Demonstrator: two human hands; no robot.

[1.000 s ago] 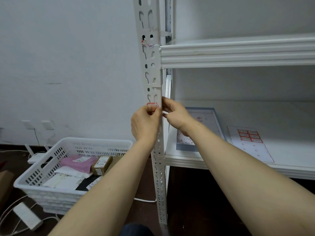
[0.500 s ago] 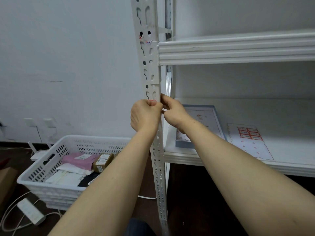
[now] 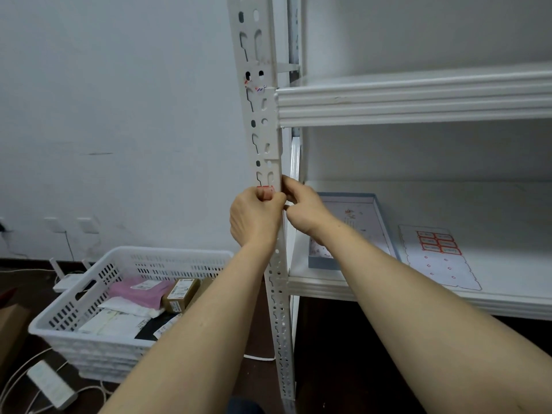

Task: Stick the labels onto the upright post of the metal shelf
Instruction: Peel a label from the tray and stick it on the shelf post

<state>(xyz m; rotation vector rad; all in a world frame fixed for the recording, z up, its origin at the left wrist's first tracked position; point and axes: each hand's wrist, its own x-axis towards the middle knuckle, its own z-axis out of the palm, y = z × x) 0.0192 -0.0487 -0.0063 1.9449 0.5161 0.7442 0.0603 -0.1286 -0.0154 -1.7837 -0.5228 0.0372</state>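
The white perforated upright post (image 3: 263, 115) of the metal shelf runs down the middle of the view. A small red-bordered label (image 3: 265, 190) lies against the post at hand height, mostly covered. My left hand (image 3: 254, 218) wraps the post from the left, its curled fingers and thumb pressing the label to the metal. My right hand (image 3: 301, 209) comes from the right, its fingers curled at the post's edge beside the label. A sheet of red-bordered labels (image 3: 437, 255) lies on the lower shelf board (image 3: 507, 264). Torn label remnants (image 3: 254, 85) cling higher up the post.
A blue-rimmed flat box (image 3: 352, 228) lies on the lower shelf next to the post. A white plastic basket (image 3: 98, 297) with parcels stands on the dark floor at left. A power strip (image 3: 50, 386) and cables lie beside it. An upper shelf beam (image 3: 418, 100) crosses above.
Both hands have stayed at the same spot on the post. The label's red edge, hidden under my left fingers half a second ago, shows again above them.
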